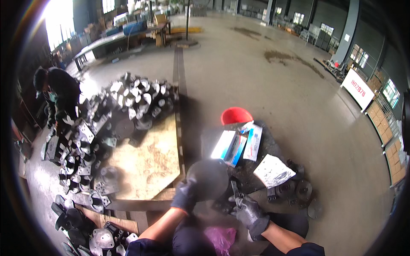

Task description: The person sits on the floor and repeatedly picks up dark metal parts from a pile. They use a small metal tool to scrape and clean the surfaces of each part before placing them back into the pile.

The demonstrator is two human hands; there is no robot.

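Note:
My left hand (184, 195), in a dark glove, is closed on the left edge of a dark round metal part (208, 179) with a broad, flat face. To the right of it, my right hand (250, 210), gloved too, is closed around a narrow flat metal tool (235, 188) that points up and away. Blur and shadow hide the tool's exact kind and whether its tip touches the part. A crumpled pink plastic bag (221, 239) lies low between my forearms.
Left, a wooden board (147, 162) bears heaped metal castings (136, 94); more dark castings (102, 239) lie nearer. Ahead, a dark worktop (250, 175) carries blue-and-white boxes (230, 147), stained white paper (273, 170) and round parts (303, 190). A red bucket (235, 115) stands behind. Another person (62, 91) bends at far left.

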